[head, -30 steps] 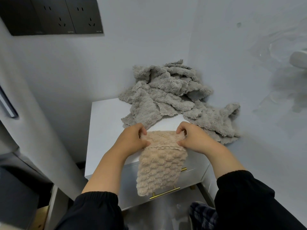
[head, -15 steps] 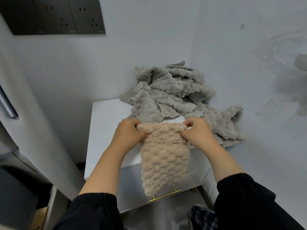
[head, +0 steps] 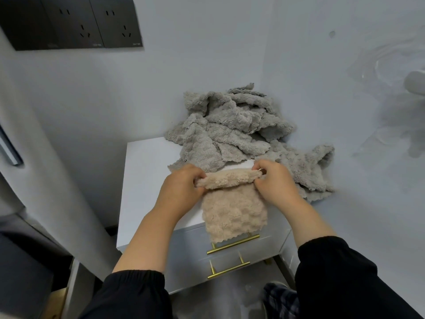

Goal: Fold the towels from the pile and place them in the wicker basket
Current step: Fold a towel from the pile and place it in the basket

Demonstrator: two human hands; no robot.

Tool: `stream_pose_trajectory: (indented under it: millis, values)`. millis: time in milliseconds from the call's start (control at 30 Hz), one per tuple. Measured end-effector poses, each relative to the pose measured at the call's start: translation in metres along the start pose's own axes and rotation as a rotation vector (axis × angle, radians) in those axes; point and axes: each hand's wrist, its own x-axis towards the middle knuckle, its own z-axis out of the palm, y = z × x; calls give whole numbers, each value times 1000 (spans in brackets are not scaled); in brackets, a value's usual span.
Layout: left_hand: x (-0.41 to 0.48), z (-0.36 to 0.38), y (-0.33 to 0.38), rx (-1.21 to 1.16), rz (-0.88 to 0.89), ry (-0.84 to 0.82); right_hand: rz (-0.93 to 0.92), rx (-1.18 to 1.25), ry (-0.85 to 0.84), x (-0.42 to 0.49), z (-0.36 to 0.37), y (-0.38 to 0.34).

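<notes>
A small beige fluffy towel (head: 234, 210) hangs over the front edge of the white cabinet top (head: 147, 180), its upper edge rolled over toward me. My left hand (head: 181, 192) grips the towel's top left corner. My right hand (head: 276, 183) pinches the top right corner. Behind my hands lies a heap of grey towels (head: 227, 130), pushed into the corner of the two walls. No wicker basket is in view.
The cabinet has two drawers with gold bar handles (head: 230, 269) just below the hanging towel. Black wall sockets (head: 73, 24) sit high on the left. A grey door frame (head: 27, 157) stands close on the left. A plaid slipper (head: 278, 300) shows on the floor.
Both hands have lifted the towel's top edge up and away from me, over the cabinet top. The upper edge now curls over, and less of the towel hangs down the drawer front.
</notes>
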Motion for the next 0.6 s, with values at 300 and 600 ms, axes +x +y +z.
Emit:
stream_pose_trajectory:
  millis: [300,600]
  values:
    - [-5,-4,0,-59,-64,-247,-20,-169,-216,-7,-10,8]
    - [-4,6,6,-100,-150,-208,25,-69,-247,-6,-7,6]
